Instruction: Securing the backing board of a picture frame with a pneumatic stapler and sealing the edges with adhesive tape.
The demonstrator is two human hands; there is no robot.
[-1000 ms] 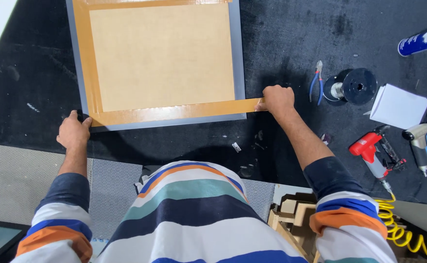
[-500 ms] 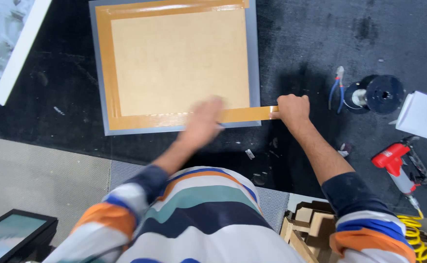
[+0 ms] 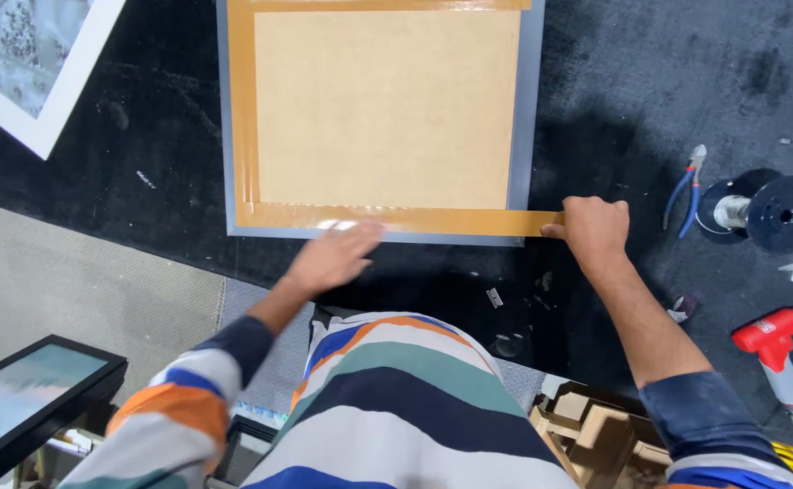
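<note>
A grey picture frame (image 3: 528, 109) lies face down on the black surface (image 3: 686, 81), its brown backing board (image 3: 387, 109) up. Brown tape (image 3: 433, 220) runs along the near edge. The left hand (image 3: 333, 256) lies flat and open on the tape, blurred; the right hand (image 3: 596, 231) has its fingers (image 3: 555, 232) closed on the loose end. The tape looks thin, limp and sticky, best held by that end.

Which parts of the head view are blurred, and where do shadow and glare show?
Head view: the left hand is motion-blurred over the brown tape; the right hand and the frame are sharp; a dark shadow lies on the black mat right of the frame; a small glare spot sits on the tape by the left hand.
</note>
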